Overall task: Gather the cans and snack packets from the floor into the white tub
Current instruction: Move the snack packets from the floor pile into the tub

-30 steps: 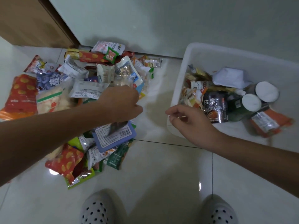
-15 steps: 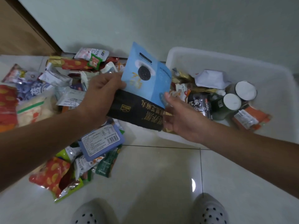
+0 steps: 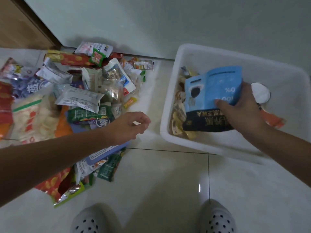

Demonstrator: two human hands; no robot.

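My right hand grips a blue and black snack packet and holds it inside the white tub, over other packets along the tub's left side. A can with a white lid shows just past my fingers, and an orange packet lies beside my wrist. My left hand hovers with loosely curled fingers and nothing in it, above the right edge of the pile of snack packets on the floor.
The pile spreads from the wall to the left frame edge. A wooden door frame stands at the back left, a pale wall behind. My two dotted slippers stand on the glossy tiles in front.
The blue and black packet passed from my left hand to my right hand and moved right into the tub. My left hand let go and drew back toward the pile.
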